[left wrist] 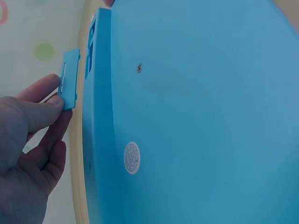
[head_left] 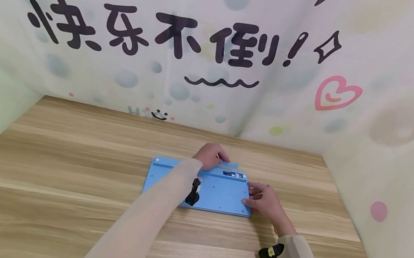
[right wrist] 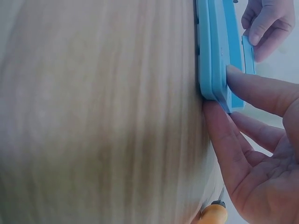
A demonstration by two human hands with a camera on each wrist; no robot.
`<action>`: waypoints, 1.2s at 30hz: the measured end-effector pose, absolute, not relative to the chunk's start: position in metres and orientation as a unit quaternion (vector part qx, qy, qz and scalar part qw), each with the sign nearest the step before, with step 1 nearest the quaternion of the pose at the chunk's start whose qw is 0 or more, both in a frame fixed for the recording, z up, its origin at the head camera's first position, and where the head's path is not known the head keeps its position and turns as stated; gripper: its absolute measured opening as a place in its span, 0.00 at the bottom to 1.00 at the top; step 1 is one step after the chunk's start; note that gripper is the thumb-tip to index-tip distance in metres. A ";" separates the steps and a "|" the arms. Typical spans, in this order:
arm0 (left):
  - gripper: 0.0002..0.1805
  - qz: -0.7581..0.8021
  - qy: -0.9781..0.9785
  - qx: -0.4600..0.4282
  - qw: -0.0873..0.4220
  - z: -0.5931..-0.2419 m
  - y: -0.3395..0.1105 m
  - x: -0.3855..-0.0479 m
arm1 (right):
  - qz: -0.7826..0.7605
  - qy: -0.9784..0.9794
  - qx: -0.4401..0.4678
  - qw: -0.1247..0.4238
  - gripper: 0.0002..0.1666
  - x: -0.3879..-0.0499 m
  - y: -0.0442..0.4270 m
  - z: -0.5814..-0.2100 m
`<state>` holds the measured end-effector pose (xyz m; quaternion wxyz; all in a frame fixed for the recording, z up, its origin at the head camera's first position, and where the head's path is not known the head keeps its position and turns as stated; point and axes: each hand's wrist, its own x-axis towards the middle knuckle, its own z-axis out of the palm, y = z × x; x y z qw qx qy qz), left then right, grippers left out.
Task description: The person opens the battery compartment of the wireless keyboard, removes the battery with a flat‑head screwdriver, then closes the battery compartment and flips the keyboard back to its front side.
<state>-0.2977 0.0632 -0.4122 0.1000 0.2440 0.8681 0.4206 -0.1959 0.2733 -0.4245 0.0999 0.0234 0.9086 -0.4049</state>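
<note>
A white printed backdrop (head_left: pixel 180 93) stands behind the wood-grain desk (head_left: pixel 60 182). On the desk before me lies a blue keyboard (head_left: pixel 221 194), underside up, its raised ridge (left wrist: pixel 99 135) along the far edge. The right hand (head_left: pixel 266 201) grips the keyboard's right end between thumb and fingers. The left hand (head_left: pixel 209 155), just beyond the ridge, pinches a slim blue cover (left wrist: pixel 70 79), apart from the keyboard. An uncovered compartment (head_left: pixel 233 174) shows dark contents near the ridge's right end. A round foot (left wrist: pixel 132 157) and small screw (left wrist: pixel 139 68) mark the underside.
</note>
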 end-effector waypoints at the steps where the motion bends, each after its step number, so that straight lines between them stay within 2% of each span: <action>1: 0.13 0.419 0.869 0.243 0.098 -0.412 0.062 -0.298 | -0.404 0.909 0.021 0.100 0.34 -0.196 0.273 -0.425; 19: 0.12 0.406 0.883 0.212 0.103 -0.421 0.055 -0.301 | -0.407 0.908 0.027 0.093 0.34 -0.196 0.275 -0.428; 28: 0.12 0.406 0.886 0.185 0.125 -0.418 0.052 -0.298 | -0.405 0.909 0.034 0.094 0.34 -0.196 0.275 -0.429; 36: 0.12 0.381 0.898 0.185 0.120 -0.425 0.054 -0.308 | -0.409 0.907 0.037 0.094 0.34 -0.196 0.274 -0.429</action>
